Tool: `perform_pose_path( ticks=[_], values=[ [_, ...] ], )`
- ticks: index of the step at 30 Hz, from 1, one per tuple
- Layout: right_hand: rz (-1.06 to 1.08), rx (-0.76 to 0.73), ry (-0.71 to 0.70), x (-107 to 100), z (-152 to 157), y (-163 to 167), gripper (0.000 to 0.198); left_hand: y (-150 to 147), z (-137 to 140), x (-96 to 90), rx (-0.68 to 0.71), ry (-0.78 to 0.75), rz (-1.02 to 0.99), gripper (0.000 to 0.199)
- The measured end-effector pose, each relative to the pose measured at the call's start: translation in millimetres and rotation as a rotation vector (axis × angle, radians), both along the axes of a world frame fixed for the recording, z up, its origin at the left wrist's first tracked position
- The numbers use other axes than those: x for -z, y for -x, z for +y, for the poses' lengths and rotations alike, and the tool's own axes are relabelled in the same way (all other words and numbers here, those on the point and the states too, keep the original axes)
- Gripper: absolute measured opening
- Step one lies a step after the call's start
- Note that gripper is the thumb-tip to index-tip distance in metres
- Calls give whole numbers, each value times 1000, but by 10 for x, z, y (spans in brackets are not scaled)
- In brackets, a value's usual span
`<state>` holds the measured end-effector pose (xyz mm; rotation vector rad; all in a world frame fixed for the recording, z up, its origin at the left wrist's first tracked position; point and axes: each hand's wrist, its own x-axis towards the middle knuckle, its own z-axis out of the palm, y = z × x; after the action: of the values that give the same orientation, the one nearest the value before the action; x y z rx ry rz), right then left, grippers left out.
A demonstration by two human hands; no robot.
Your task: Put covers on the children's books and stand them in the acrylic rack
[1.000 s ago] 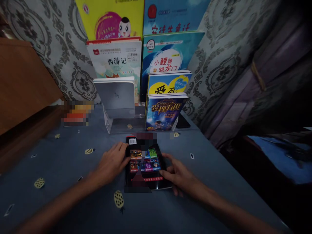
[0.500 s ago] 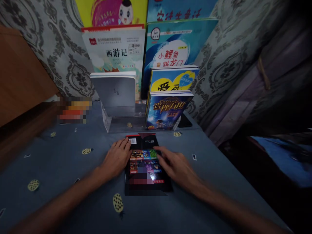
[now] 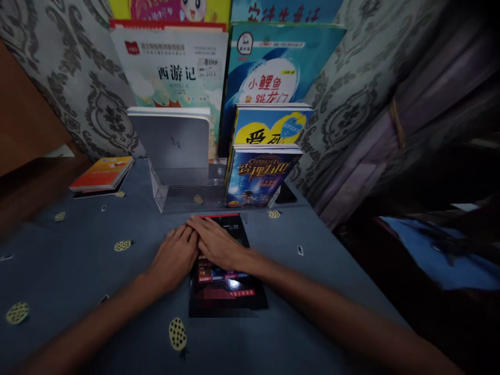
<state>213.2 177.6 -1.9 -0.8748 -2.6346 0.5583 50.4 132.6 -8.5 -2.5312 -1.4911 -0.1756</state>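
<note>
A black book [image 3: 253, 284] lies flat on the cloth in front of me, with small coloured pictures and a red strip on the upward side. At its left edge rests my left hand [image 3: 176, 256], palm down, fingers lying close together and slightly bent. My right hand [image 3: 219, 244] reaches across the upper half of the book, its fingers stretched toward the top left corner. Those fingers lie against the fingers of my left hand, and partly hide them. The hands cover much of the book's printed pictures.
Behind the book a clear acrylic stand [image 3: 160, 195] holds a grey book [image 3: 175, 140] and a blue book [image 3: 261, 177], with taller books behind. An orange book [image 3: 103, 174] lies at the left on something dark. A dark flat object [image 3: 287, 192] sits right of the stand.
My right hand has moved left from the book's right edge across its upper part to my left hand. My left hand stays at the left edge. The view has shifted slightly.
</note>
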Motion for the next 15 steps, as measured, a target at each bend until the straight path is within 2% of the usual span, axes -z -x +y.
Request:
perform_pose_path(
  ticks=[7,15],
  values=[
    [4,49,0,-58,-9,-99,48,16,10,82,23,-58,-17,33],
    [25,122,-19,64,28,-351,47,13,29,155,5,-115,-37,42]
  ],
)
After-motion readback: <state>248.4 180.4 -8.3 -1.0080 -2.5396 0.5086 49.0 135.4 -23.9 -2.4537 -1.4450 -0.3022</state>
